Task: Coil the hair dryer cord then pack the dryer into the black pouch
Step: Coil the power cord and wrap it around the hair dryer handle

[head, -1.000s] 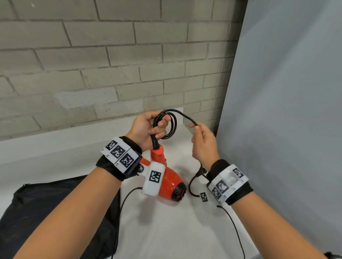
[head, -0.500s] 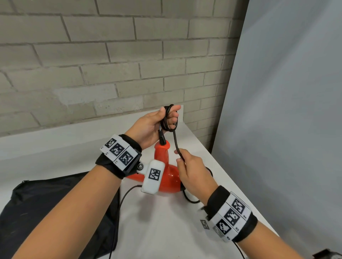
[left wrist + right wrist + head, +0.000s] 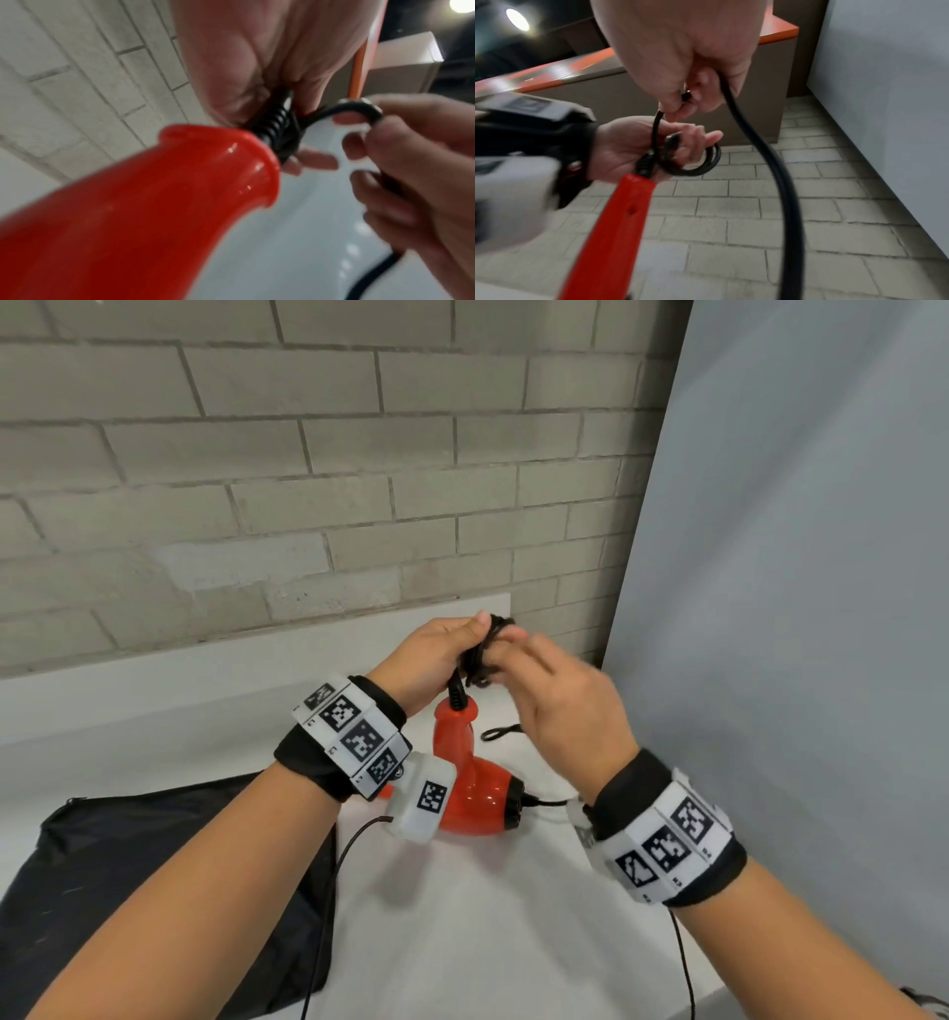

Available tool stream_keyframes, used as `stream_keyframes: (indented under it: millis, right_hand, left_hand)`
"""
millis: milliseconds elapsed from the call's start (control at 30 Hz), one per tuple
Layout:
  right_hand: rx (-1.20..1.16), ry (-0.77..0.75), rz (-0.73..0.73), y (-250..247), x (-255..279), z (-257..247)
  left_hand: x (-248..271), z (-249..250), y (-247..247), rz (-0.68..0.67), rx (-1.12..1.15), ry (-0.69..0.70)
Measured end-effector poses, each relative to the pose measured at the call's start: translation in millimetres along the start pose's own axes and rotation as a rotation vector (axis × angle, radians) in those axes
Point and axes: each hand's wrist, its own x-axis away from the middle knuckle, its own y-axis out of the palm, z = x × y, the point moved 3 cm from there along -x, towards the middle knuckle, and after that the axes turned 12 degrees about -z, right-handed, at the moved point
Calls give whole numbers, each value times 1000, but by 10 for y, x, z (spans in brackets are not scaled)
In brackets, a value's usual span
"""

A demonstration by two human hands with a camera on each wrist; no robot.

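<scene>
The red hair dryer (image 3: 475, 796) is hanging handle-up above the white surface (image 3: 462, 942), its barrel lying level just over that surface. The left hand (image 3: 429, 660) is curling its fingers around small loops of the black cord (image 3: 482, 654) bunched right above the dryer's handle, where the ribbed strain relief is leaving the handle end; in the right wrist view those loops are sitting in the left palm, with the fingers only half folded over them. The right hand (image 3: 560, 706) is pinching the cord between thumb and fingertips just to the right of the dryer's handle, pressing a fresh turn against the bundle, and the rest of the cord is dropping from that hand in a long slack curve down behind the dryer. The right hand is blurred in the head view and is covering part of the coil, so the number of turns cannot be told. The black pouch (image 3: 154, 891) is lying flat on the surface left of the dryer, partly under the left forearm, apart from the dryer. Both wrists are wearing black bands with white marker blocks, and the left wrist's white camera block is hiding the dryer's front end. A thin black cable is trailing from each wrist unit across the surface below the dryer. A pale brick wall (image 3: 308, 480) is standing behind the dryer, and a grey panel (image 3: 796, 557) is rising to its right.
</scene>
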Motion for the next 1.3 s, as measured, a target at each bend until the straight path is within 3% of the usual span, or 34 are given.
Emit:
stream_keyframes:
  millis: [67, 233, 333, 467, 533, 767, 933, 1067, 1167, 1300]
  right_hand:
    - [-75, 76, 34, -126, -161, 96]
    - [-507, 172, -223, -70, -366, 312]
    - [-640, 227, -228, -21, -331, 364]
    - [-745, 235, -231, 10, -263, 348]
    - [-718, 255, -206, 47, -259, 349]
    - [-607, 313, -96, 126, -279, 436]
    - [-662, 312, -114, 156, -270, 453]
    - [-552, 260, -198, 151, -221, 341]
    - [-459, 296, -213, 161, -210, 306]
    - [-451, 376, -160, 142, -238, 386]
  left_hand:
    - [14, 8, 66, -31, -48, -33]
    - [7, 56, 56, -71, 153, -36]
    - [11, 26, -12, -116, 146, -64]
    - [23, -5, -43, -5, 91, -1]
    - [23, -37, -52, 59, 56, 39]
    - [74, -137, -78, 81, -178, 160]
    - [69, -153, -54, 280, -264, 212]
    - [21, -164, 17, 381, -156, 230]
    - [14, -170, 29, 321, -139, 218]
    - [29, -180, 5, 72, 84, 156]
